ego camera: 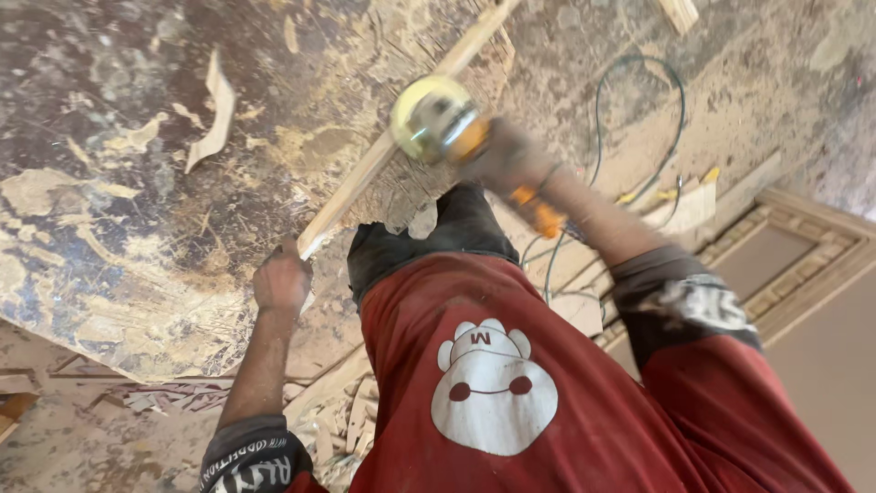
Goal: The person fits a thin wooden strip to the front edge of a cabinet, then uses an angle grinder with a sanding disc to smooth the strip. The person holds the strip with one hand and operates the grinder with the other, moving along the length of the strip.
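Dusty, stained board [119, 228] fills most of the view as a work surface, its top scarred, flaked and littered with chips, and everything else is best placed against it. Below its near edge, offcuts and splinters [338, 424] lie heaped on the floor, and a carved wooden frame [803, 265] sits off to its right. Across the board runs a long thin wooden strip [383, 155], slanting from the near edge up towards the far side. The left hand [281, 278] is closed around the near end of that strip, pinning it at the board's edge. The right hand [511, 160], blurred, is wrapped around the body of an orange-handled power sander [436, 119], whose round yellow pad sits on or just over the strip partway up the board; I cannot tell whether it touches. A dark power cable [630, 119] loops loosely over the surface beyond the tool. Risks, as I judge them: the strip is narrow and held at one end only, so the pad could slip off its edge, kick the strip sideways, or run down towards the holding fingers. Slack cable near the tool could snag and jerk it, and loose chips could let the strip skate.
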{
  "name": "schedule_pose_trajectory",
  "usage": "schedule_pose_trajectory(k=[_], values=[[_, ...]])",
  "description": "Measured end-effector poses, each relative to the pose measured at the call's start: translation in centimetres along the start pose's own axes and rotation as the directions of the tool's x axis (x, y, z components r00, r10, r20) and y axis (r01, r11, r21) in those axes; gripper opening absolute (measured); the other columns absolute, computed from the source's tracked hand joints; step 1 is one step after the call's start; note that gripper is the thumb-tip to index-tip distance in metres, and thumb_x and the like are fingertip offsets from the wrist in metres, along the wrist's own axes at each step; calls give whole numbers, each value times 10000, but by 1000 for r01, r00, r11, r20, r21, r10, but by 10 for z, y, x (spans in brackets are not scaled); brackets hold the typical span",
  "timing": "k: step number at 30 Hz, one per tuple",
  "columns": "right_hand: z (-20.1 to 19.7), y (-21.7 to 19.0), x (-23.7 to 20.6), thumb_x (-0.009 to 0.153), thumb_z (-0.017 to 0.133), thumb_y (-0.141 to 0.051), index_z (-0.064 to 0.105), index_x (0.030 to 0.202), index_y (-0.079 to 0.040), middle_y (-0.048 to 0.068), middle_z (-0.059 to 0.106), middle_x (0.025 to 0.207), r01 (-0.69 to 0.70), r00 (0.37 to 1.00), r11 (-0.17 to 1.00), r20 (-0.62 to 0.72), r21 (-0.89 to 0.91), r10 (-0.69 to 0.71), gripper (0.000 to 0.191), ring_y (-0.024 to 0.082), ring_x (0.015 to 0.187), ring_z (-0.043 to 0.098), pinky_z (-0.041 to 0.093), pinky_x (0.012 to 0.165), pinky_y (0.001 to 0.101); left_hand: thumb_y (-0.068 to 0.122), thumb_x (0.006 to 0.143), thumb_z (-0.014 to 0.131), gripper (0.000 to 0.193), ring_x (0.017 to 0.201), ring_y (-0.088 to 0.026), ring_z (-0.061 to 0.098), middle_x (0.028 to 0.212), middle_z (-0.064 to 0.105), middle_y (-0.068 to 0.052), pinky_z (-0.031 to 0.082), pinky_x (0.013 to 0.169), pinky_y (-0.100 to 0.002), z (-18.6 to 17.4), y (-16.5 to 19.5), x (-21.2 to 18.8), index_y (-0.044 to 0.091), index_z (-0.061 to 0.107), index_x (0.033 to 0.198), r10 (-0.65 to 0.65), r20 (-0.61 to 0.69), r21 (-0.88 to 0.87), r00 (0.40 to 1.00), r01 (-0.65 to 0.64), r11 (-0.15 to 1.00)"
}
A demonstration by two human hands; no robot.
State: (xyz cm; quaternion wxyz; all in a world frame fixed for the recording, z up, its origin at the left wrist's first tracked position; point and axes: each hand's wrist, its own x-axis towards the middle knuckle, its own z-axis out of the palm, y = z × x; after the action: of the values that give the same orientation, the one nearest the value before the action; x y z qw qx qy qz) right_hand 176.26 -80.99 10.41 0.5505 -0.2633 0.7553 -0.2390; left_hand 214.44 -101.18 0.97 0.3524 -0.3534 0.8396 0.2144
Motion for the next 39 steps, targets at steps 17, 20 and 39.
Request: schedule_pose_trajectory(k=[17,20,39], values=[[-131,64,22,871,837,-214,754,1117,-50,28,740,952,-140,838,988,-523,71,156,307,125,796,705,593,714,259,200,918,712,364,853,-412,706,925,730,-230,561,819,-523,-23,-15,7,54,606,1234,115,27,-164,993,-109,980],[-84,57,15,904,799,-118,643,1159,-24,45,727,1040,334,873,942,-364,-40,-325,313,133,893,714,612,735,254,213,920,709,438,833,-401,715,921,733,-231,572,803,-515,-22,-16,10,39,572,1298,121,3,-160,993,-119,980],[-115,32,0,801,833,-243,687,1111,-68,57,719,952,-81,906,996,-412,47,93,385,152,779,709,618,691,289,36,987,597,35,633,-249,691,829,699,-142,572,476,-379,35,-23,21,56,569,994,134,-392,151,910,-80,985]])
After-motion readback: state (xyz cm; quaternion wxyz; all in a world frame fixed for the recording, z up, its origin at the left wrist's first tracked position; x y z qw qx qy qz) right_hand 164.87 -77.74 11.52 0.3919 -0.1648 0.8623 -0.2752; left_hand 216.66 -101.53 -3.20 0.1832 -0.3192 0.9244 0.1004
